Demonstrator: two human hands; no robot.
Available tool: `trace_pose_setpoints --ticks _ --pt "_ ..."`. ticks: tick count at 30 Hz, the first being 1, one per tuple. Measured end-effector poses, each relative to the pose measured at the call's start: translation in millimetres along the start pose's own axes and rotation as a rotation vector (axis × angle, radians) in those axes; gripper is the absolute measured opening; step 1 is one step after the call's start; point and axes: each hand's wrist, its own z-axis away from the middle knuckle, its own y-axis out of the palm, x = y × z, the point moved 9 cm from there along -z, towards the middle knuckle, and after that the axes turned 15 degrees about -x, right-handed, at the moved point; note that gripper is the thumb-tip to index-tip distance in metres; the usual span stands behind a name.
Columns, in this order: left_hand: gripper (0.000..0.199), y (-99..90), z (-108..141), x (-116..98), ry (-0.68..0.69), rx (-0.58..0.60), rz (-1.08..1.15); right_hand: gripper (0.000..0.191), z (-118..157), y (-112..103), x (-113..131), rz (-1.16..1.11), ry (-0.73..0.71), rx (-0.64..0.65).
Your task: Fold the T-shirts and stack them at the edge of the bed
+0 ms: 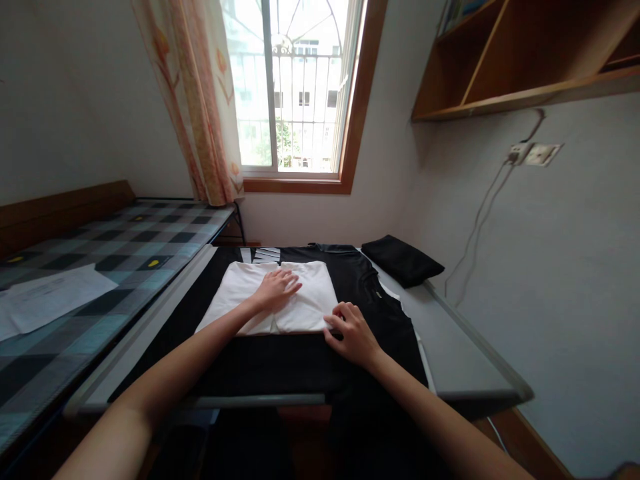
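Note:
A folded white garment lies on top of a black T-shirt that is spread over the table. My left hand rests flat on the middle of the white cloth, fingers stretched out. At its near right corner is my right hand, with curled fingers touching the edge of the cloth. Whether the right fingertips pinch the fabric is hard to see. White printed stripes show on the black shirt beyond the white garment.
A folded black garment sits at the table's far right corner. The grey table stands beside a bed with a checked mattress, where papers lie. Wooden shelves hang on the right wall, above a plugged-in cable.

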Motion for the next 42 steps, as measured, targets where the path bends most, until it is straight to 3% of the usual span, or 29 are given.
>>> trace_pose_setpoints --ticks 3,8,13,20,25,34,42 --pt "0.044 -2.0 -25.4 10.6 -0.088 -0.083 0.019 0.027 1.8 1.7 3.4 -0.049 -0.049 0.018" --pt "0.037 19.9 -62.2 38.2 -0.324 0.009 0.067 0.032 3.8 4.1 -1.8 -0.046 -0.024 0.026" --pt "0.034 37.6 -80.2 42.7 -0.4 0.032 0.066 0.034 4.2 7.1 -6.7 -0.029 0.014 0.047" --pt "0.041 42.1 -86.8 29.1 -0.398 -0.019 0.065 0.034 5.1 11.2 -9.8 -0.036 0.043 0.063" --pt "0.046 47.3 -94.6 13.9 -0.332 -0.004 0.069 0.037 5.7 8.2 -10.8 -0.039 0.054 0.0" --pt "0.037 73.2 -115.3 -17.2 -0.305 0.029 0.077 0.03 7.6 10.9 -11.4 -0.039 0.034 0.025" --pt "0.029 80.9 -118.6 -35.0 -0.259 0.0 0.04 0.026 9.5 11.5 -13.9 -0.027 0.073 0.047"
